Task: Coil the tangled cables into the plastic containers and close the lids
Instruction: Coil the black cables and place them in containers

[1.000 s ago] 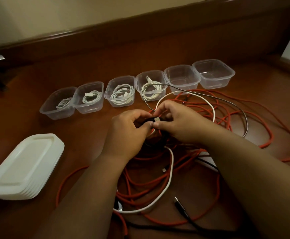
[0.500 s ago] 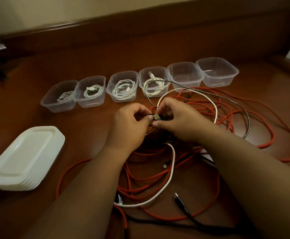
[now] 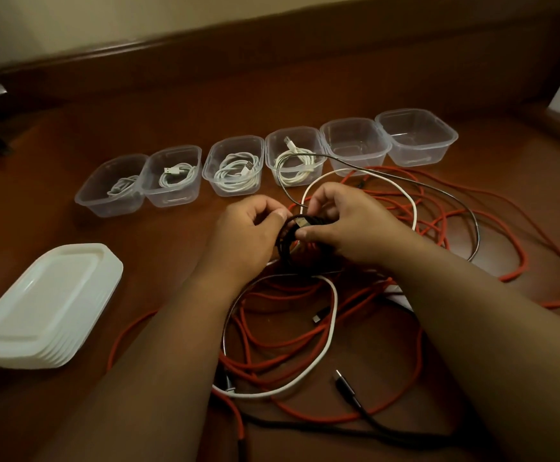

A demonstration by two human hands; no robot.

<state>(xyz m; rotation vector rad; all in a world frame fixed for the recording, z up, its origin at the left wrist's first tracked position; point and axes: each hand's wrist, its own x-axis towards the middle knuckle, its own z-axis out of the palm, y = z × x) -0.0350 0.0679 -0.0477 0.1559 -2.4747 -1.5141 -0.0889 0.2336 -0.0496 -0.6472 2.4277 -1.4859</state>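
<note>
Both hands meet over the cable tangle in the middle of the wooden surface. My left hand (image 3: pixel 248 231) and my right hand (image 3: pixel 345 225) grip a small coil of black cable (image 3: pixel 288 238), and the right thumb and fingers pinch its metal USB plug (image 3: pixel 301 223). Beneath lie a long red cable (image 3: pixel 521 261), a white cable (image 3: pixel 333 311) and a thin grey cable (image 3: pixel 471 215). Behind the hands stands a row of clear plastic containers; those from the left (image 3: pixel 112 191) to the fourth (image 3: pixel 293 158) hold coiled white cables, and the two on the right (image 3: pixel 355 145) (image 3: pixel 416 135) are empty.
A stack of white lids (image 3: pixel 45 305) lies at the left. A loose black cable with a plug (image 3: pixel 345 386) runs along the near edge. A raised wooden ledge (image 3: pixel 272 51) borders the surface behind the containers.
The black coil has been turned between the hands and shows more clearly, the plug still pinched by the right hand. The view has shifted slightly downward.
</note>
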